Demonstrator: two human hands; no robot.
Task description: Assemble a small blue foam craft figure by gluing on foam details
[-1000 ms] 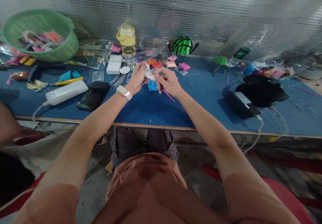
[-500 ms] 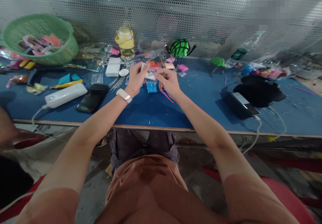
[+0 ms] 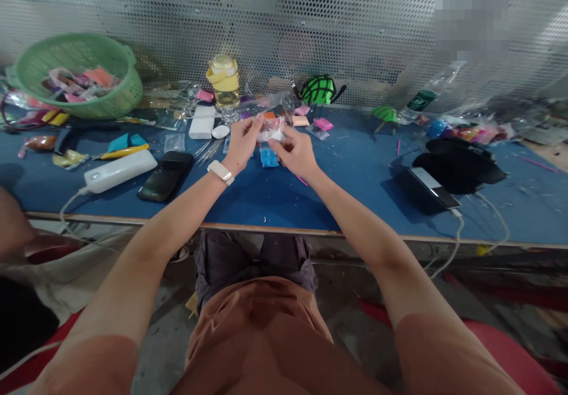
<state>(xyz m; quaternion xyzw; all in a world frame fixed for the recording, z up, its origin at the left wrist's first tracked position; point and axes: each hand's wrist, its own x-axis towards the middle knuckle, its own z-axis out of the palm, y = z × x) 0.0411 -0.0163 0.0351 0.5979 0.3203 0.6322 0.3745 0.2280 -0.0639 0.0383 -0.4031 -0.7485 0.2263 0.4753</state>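
Between my two hands is a small clear plastic packet with something white in it [image 3: 276, 134]. My left hand [image 3: 242, 141] is closed on its left side, thumb and fingers pinching the film. On its right side my right hand [image 3: 296, 150] pinches it too, fingers curled. A blue packet [image 3: 268, 158] lies on the table just under the hands. The tip of a thin purple stick [image 3: 302, 180] shows below my right hand, the rest hidden. Orange and red packets [image 3: 269, 116] lie right behind the fingers.
A green basket [image 3: 133, 87] of packets stands back left, a yellow-lidded bottle [image 3: 223, 81] behind my left hand. A phone [image 3: 165, 175] and white power bank [image 3: 120, 171] lie left. Green turtle-like figures [image 3: 318, 90] stand behind; a black device [image 3: 432, 188] lies right. Another person's arm [image 3: 13, 220] shows far left.
My right hand has shifted its grip on the white packet, its fingers now higher and closer to it. It now covers more of the purple stick. The view has tilted slightly.
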